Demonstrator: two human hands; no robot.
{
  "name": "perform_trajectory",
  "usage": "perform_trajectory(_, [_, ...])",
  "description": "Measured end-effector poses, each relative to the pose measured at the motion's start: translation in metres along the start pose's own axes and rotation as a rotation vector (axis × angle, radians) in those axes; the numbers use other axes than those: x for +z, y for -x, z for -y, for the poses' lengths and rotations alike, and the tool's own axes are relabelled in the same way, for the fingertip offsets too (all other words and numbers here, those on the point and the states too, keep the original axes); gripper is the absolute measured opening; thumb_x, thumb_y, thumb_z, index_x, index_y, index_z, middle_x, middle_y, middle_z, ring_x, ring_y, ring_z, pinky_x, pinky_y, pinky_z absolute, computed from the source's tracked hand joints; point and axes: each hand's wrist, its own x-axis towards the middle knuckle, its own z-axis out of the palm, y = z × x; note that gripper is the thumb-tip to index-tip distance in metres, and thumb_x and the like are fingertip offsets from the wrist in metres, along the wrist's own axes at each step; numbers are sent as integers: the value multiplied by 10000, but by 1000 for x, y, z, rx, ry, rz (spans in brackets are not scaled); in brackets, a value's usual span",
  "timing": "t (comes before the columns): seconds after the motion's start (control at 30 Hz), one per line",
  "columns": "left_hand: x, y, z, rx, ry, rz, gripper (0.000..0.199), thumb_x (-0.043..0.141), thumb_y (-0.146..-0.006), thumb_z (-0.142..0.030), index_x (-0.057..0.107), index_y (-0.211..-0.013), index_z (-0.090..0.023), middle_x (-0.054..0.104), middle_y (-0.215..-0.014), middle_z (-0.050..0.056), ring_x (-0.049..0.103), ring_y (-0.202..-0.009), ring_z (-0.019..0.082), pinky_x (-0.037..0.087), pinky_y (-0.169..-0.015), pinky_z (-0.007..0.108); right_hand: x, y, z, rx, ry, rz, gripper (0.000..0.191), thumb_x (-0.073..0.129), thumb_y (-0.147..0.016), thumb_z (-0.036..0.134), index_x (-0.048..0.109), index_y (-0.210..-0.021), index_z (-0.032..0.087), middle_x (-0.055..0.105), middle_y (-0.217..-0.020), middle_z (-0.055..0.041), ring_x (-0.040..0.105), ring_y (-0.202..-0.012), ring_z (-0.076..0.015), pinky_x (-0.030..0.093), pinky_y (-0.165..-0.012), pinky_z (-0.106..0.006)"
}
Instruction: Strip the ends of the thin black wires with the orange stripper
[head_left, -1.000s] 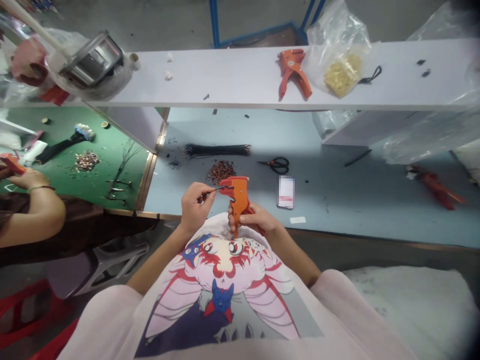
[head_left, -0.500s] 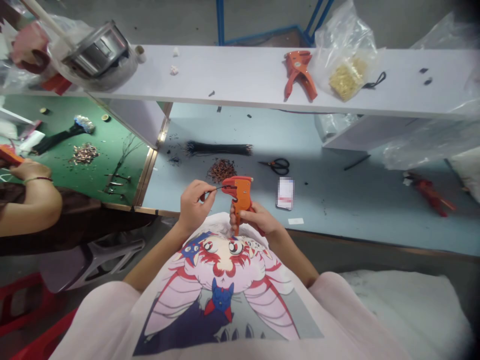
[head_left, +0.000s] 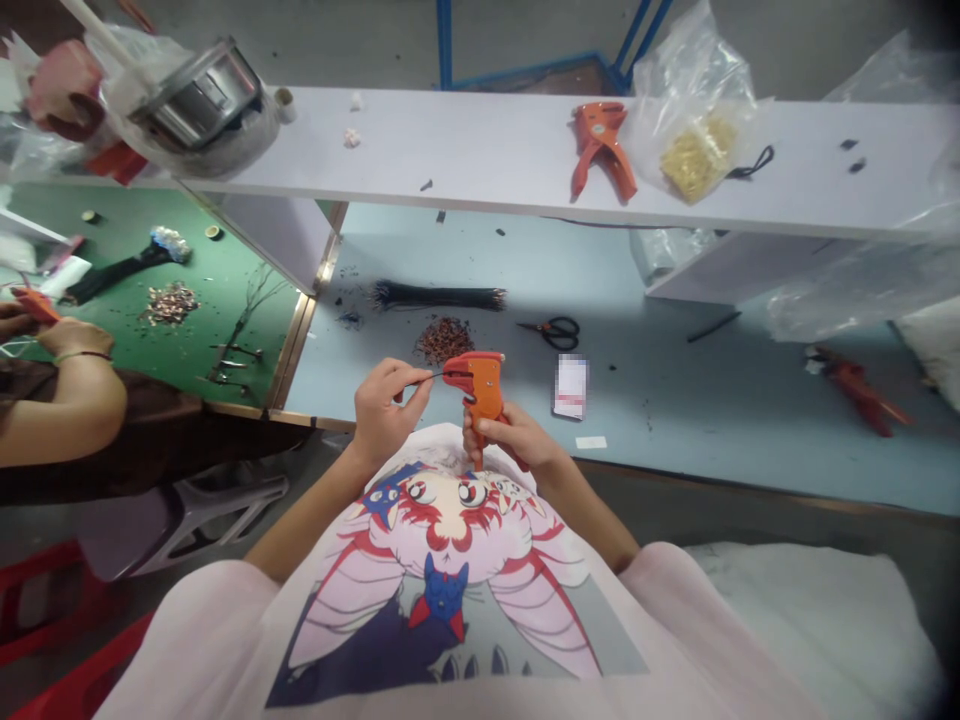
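L hand (head_left: 382, 410), wire (head_left: 436, 376) at orange stripper (head_left: 481, 388), R hand (head_left: 511, 438) gripping, unchanged

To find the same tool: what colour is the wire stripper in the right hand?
The wire stripper is bright orange in the head view.

Wire-working workshop: 2 worktops, 1 blue (head_left: 675, 420) and 1 green (head_left: 112, 200), stand side by side on a concrete floor (head_left: 225, 40), holding a wire bundle (head_left: 439, 296), metal connectors (head_left: 169, 303), scissors (head_left: 559, 333) and orange wire strippers (head_left: 480, 388), with a co-worker's arm (head_left: 60, 400) at the next worktop near red plastic stools (head_left: 45, 600).
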Motion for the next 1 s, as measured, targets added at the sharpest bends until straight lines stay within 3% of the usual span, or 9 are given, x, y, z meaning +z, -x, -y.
perform_trajectory(0.47, [-3, 0, -1, 5, -35, 2, 87, 615, -809, -227, 695, -831, -198, 616, -741, 16, 452, -565, 86, 387, -576, 229, 0, -3, 4, -10, 92, 21, 286, 625, -820, 419, 545, -814, 144, 568, -594, 7, 567, -501, -128, 505, -489, -267])
perform_trajectory(0.63, [-1, -1, -1, 14, -42, 16, 76, 610, -811, -216, 682, -809, -194, 614, -723, 14, 452, -574, 92, 379, -577, 231, 1, -5, -4, -46, 176, -26, 373, 588, -837, 449, 504, -626, 154, 530, -466, 12, 509, -407, -105, 429, -436, -233])
perform_trajectory(0.8, [1, -1, 1, 1, -52, 38, 84, 594, -821, -220, 672, -829, -190, 617, -724, 15, 450, -578, 98, 382, -587, 237, 5, -6, -8, 9, 75, -131, 418, 582, -828, 482, 413, -581, 189, 381, -382, 81, 331, -304, -59, 298, -325, -201])
perform_trajectory(0.87, [2, -1, 1, -13, -53, 38, 87, 586, -826, -215, 669, -833, -189, 607, -713, 12, 448, -581, 100, 386, -592, 238, 5, -6, -6, -6, 61, -102, 371, 616, -804, 476, 468, -646, 173, 450, -432, 61, 409, -349, -73, 360, -365, -208])
perform_trajectory(1.0, [0, -1, 2, -21, -36, 4, 73, 587, -823, -202, 659, -829, -188, 591, -709, 8, 466, -598, 103, 404, -609, 239, 4, -6, 2, -57, 28, -88, 398, 747, -691, 402, 561, -939, 151, 635, -793, -46, 624, -696, -160, 518, -600, -285])
